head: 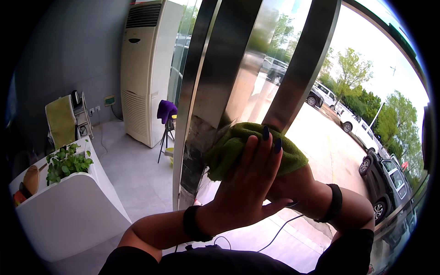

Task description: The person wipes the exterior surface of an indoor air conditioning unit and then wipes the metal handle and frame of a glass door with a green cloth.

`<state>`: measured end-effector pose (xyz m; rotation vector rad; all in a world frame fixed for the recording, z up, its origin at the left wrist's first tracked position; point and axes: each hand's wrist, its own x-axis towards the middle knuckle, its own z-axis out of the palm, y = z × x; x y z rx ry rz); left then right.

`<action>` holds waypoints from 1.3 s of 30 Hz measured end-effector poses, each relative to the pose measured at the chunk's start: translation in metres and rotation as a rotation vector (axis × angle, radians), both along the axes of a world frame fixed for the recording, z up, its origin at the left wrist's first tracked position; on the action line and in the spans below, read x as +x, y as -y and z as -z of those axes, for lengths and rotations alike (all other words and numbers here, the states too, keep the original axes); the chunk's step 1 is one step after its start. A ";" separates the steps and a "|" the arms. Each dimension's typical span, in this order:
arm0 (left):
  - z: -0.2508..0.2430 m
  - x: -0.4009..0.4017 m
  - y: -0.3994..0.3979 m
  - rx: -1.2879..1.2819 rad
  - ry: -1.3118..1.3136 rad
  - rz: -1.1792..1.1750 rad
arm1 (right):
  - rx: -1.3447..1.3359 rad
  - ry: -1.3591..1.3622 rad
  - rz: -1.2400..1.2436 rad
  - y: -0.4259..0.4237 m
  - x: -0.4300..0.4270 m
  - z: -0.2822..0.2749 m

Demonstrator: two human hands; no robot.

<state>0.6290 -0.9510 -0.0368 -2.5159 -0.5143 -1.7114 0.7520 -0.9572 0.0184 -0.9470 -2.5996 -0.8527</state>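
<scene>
A green microfiber cloth is bunched against the metal door frame, near the lower part of its shiny face. My left hand presses over the cloth with its fingers stretched upward and its thumb pointing right. Behind it, my right hand reaches in from the right and is at the cloth's underside; its fingers are mostly hidden by the left hand and the folds. Cloudy streaks mark the dark metal surface just left of the cloth. Both wrists wear black bands.
At left stands a white counter with a leafy potted plant. Beyond are a floor-standing air conditioner, a purple cloth on a black stand and a chair. A cable crosses the floor. Parked cars stand outside.
</scene>
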 end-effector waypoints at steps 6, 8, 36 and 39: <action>-0.035 -0.003 0.003 0.059 -0.030 -0.186 | 0.574 -0.062 -0.099 -0.009 -0.015 -0.068; -0.035 -0.006 -0.001 0.083 0.031 -0.203 | 0.563 -0.112 -0.126 -0.014 -0.023 -0.067; 0.096 -0.039 0.026 0.184 -0.419 -0.797 | -1.227 -0.559 -1.636 -0.091 -0.080 0.133; 0.111 -0.036 0.028 0.162 -0.392 -0.830 | -1.256 -0.625 -1.482 -0.079 -0.076 0.174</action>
